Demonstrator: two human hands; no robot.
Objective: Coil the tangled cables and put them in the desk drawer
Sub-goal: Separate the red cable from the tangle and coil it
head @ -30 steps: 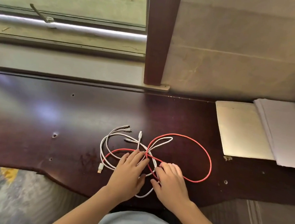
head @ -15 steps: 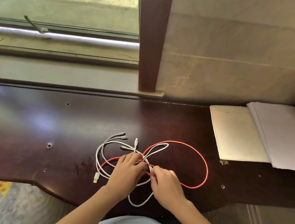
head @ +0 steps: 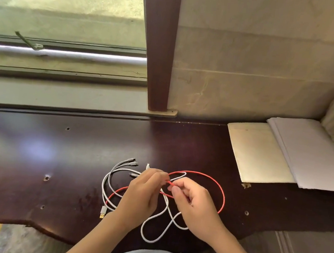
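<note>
Presently the red cable (head: pixel 217 184) is pinched by both hands, left hand (head: pixel 143 195) and right hand (head: pixel 192 203), lifted off the tabletop (head: pixel 53 154), apparently to free it from the white cable (head: pixel 155 228).

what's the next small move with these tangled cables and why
Probably draw the red cable free of the white cable. Both hands, left hand and right hand, pinch the red one where the white one crosses it, so neither can be coiled yet.
</note>
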